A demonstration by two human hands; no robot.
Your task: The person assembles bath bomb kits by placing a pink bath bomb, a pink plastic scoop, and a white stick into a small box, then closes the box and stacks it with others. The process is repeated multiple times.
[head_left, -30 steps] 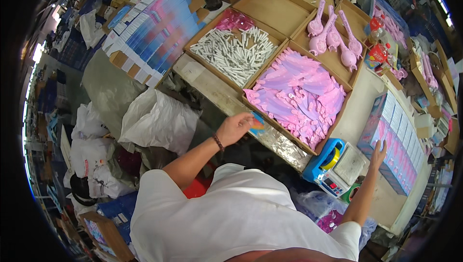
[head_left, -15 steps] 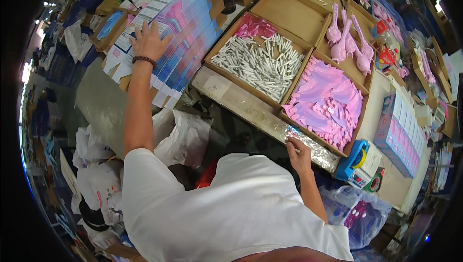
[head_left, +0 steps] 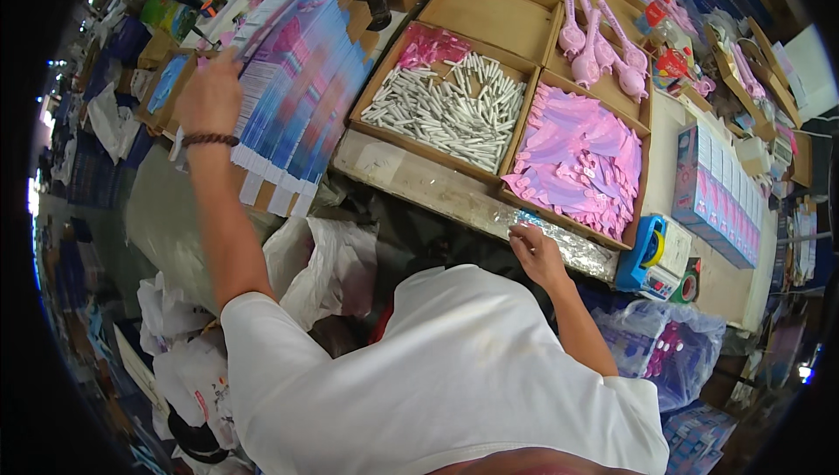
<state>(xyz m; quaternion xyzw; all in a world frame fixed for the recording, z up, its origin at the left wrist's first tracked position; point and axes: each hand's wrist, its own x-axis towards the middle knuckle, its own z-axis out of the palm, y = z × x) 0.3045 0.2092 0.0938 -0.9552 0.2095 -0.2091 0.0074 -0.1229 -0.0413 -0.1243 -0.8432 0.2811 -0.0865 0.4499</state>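
My left hand, blurred and with a dark beaded bracelet at its wrist, is closed on the near end of a flattened carton. That carton shows edge-on, tilted up over the stack of printed blue and pink flattened cartons. Beside the table's front edge, my right hand has its fingers curled together. A small pale spot shows at its fingertips, too small to make out. Just beyond it, clear shiny plastic lies along the edge.
A shallow box holds white sticks and a pink plastic bag. Pink and purple flat pieces fill another box. Pink long-necked parts lie behind. A blue tape dispenser and upright cartons stand right.
My left hand has moved from lying spread on the stack to its left side and closed on a carton, whose edge is now raised. My right hand remains near the table edge.
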